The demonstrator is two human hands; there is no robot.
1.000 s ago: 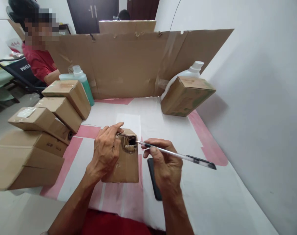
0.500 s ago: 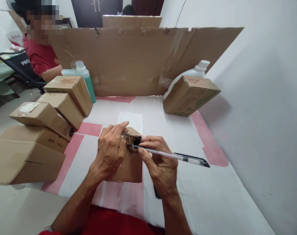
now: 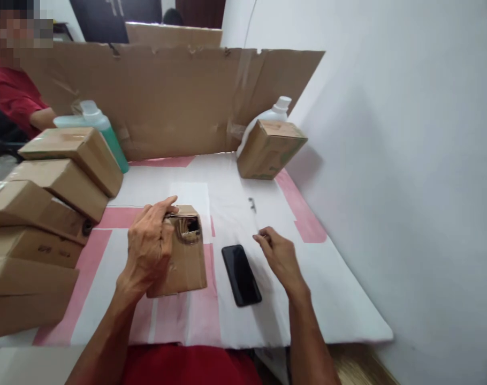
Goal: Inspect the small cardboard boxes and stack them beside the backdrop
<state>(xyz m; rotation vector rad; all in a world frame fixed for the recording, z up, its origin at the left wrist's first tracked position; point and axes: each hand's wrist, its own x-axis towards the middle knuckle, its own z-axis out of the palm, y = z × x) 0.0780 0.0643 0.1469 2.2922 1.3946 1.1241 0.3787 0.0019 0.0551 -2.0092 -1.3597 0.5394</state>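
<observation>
My left hand (image 3: 150, 243) grips the left side of a small cardboard box (image 3: 187, 267), fingers over its upper edge. Near the top of the box's facing side is a rough hole (image 3: 192, 223) with a dark inside and darkened marks around it. To the right of the box, apart from it, my right hand (image 3: 281, 256) is closed on a pen (image 3: 252, 205), pinched at one end. The pen points away from me and is blurred by motion. A black phone (image 3: 242, 275) lies on the cloth between the box and my right hand.
Several cardboard boxes (image 3: 67, 176) line the left side, with a green liquid bottle (image 3: 114, 141) behind. Far right, another box (image 3: 271, 149) leans by a white bottle (image 3: 282, 105). A cardboard panel (image 3: 175, 101) closes the back; a wall (image 3: 388, 160) stands right. A person in red (image 3: 14, 96) is beyond.
My right hand has moved away from the hole to the right, taking the pen along. The phone is now uncovered. My left hand stays on the box, and the view has turned right.
</observation>
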